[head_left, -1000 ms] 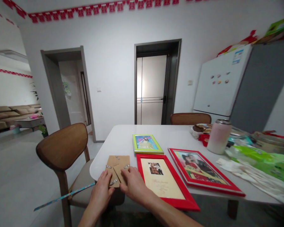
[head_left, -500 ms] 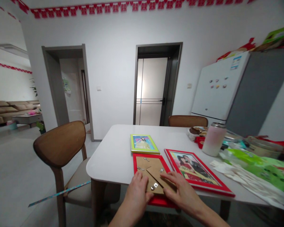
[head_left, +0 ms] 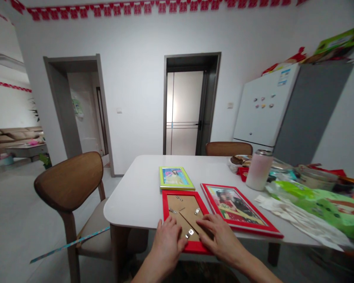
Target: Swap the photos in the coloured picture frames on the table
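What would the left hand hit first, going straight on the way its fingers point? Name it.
Probably the metal clip at the board's left edge, just ahead of the left hand's fingertips; farther on lies the green frame. Fingertip height is unclear, so it might pass over the clip.

bare forearms (head_left: 255, 266), narrow bare wrists (head_left: 239, 254), bare hands (head_left: 166, 236), slender fingers (head_left: 208, 225)

2 hands (head_left: 194, 236) on brown backing board (head_left: 184, 208).

Your setting: home dining area, with worktop (head_left: 129, 196), wooden-backed chair (head_left: 69, 181) and fridge (head_left: 262, 106). Beyond, to your left: sofa (head_left: 13, 135), low table (head_left: 26, 149).
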### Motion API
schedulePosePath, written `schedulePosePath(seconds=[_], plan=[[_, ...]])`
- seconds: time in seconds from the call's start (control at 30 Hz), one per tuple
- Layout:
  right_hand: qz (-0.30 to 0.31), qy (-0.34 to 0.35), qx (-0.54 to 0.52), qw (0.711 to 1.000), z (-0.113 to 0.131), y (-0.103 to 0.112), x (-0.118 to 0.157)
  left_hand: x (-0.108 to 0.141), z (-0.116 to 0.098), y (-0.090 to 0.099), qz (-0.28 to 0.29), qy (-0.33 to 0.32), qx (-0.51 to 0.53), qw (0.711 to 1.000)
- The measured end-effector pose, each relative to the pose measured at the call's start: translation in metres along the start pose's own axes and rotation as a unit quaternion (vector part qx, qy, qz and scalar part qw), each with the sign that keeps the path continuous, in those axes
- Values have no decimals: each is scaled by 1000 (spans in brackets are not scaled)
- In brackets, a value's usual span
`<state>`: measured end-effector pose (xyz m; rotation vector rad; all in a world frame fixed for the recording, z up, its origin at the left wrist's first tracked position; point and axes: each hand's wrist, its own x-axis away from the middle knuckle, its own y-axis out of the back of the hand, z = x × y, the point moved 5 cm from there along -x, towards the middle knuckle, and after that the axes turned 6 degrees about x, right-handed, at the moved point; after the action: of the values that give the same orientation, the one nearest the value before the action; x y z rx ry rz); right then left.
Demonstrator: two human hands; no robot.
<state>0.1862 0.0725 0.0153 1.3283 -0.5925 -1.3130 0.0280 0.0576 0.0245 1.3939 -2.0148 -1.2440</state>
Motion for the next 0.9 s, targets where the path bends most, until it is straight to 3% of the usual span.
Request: schedulePosePath(seconds=[0.33,0.9], plan=[[6,-18,122,992,-11,-4,-37,3,3,-1,11,1,20,1000],[-7,0,55,998,-14,-3,-28,7,3,0,-1,12,16,1000]])
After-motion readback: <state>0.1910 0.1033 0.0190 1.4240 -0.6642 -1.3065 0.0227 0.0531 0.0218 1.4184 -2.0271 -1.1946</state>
